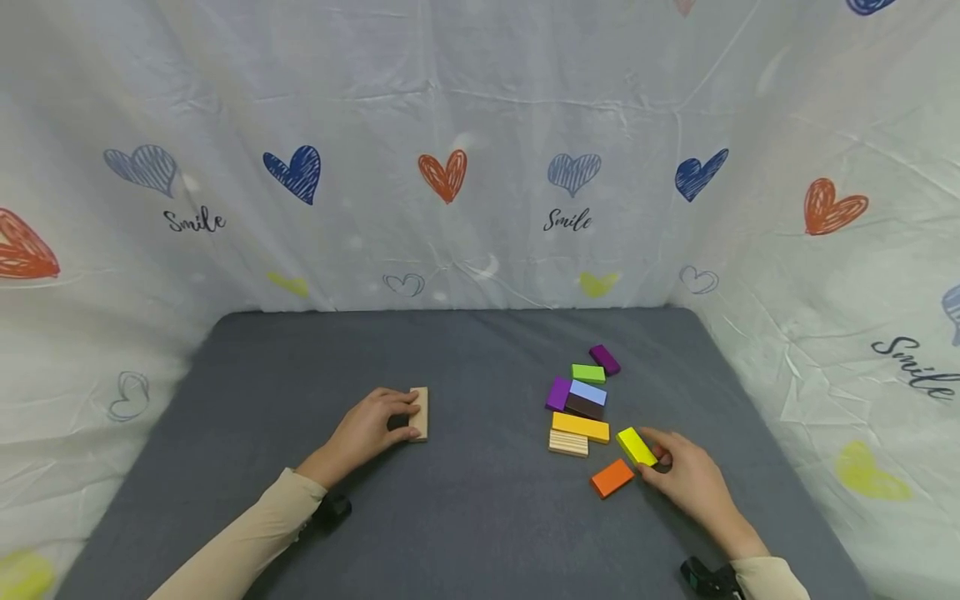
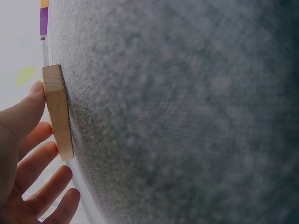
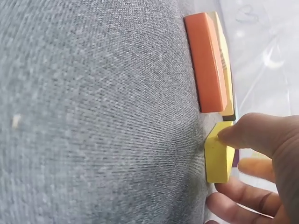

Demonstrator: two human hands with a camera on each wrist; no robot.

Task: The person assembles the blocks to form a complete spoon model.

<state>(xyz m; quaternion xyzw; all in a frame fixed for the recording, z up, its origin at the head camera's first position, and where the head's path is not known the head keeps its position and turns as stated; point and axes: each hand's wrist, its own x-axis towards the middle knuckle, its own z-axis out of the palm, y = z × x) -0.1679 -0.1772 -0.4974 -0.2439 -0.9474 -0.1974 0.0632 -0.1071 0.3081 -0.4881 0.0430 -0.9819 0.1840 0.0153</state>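
Left of centre on the grey cloth, a plain wooden block [image 1: 419,415] lies lengthwise away from me. My left hand [image 1: 372,427] holds it, thumb at the near end and fingertips toward the far end. In the left wrist view, the thumb presses one face of the wooden block [image 2: 57,112] with fingers behind it. At the right, my right hand [image 1: 693,475] pinches a bright yellow block [image 1: 636,447]. Its thumb lies on the yellow block [image 3: 217,154] in the right wrist view. An orange block [image 1: 612,478] lies just left of that hand.
Beyond the yellow block lies a loose group: a ridged wooden block [image 1: 568,443], an amber block [image 1: 581,427], a dark brown block [image 1: 584,407], a light blue block [image 1: 588,392], a purple block [image 1: 558,393], a green block [image 1: 588,373] and a dark purple block [image 1: 604,359]. A printed curtain [image 1: 495,250] hangs behind.
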